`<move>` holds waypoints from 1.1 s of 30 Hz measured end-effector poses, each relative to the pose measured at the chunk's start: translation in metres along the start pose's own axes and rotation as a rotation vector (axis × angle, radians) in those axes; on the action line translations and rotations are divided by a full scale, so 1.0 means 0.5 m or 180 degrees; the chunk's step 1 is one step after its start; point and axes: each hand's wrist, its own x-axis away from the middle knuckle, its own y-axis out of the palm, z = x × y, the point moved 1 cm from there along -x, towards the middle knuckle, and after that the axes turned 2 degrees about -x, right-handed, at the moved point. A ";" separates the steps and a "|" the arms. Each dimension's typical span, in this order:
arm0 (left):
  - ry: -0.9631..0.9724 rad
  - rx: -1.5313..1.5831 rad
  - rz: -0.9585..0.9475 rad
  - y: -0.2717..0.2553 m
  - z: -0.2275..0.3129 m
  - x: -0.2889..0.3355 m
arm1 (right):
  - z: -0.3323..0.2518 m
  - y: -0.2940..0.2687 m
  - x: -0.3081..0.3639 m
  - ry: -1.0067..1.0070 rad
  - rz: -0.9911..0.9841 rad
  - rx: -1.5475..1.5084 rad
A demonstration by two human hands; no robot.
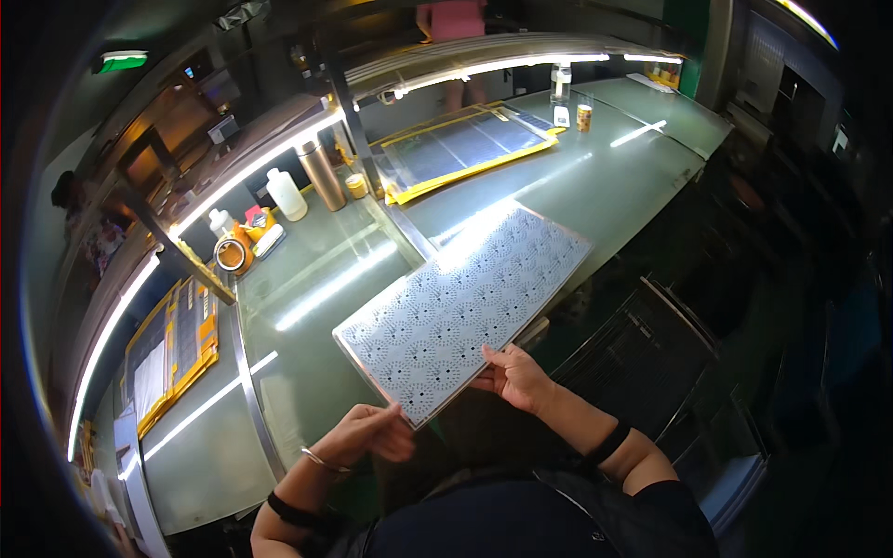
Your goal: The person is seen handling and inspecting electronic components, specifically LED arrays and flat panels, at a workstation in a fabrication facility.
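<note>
A pale, rectangular circuit board panel [456, 312] with repeating rings of dark dashes and dots is held tilted above the glass-topped bench. My right hand [519, 377] grips its near long edge, thumb on top and fingers underneath. At the near left corner, my left hand [372, 432] closes on the edge with thumb and index finger; its other fingers are curled and slightly blurred. A bracelet circles the left wrist, and dark bands go round both forearms.
The glass bench [344, 251] has lit tubes above it. On it stand a metal flask [322, 175], a white bottle [286, 195], an orange tape roll [232, 254], yellow-edged film sheets [465, 149] and a small can [583, 117]. Dark racks [642, 353] stand at right.
</note>
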 end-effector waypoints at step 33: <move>0.2255 -0.4928 0.0744 0.141 0.080 -0.145 | -0.014 -0.016 -0.003 -0.0557 0.0175 -0.0426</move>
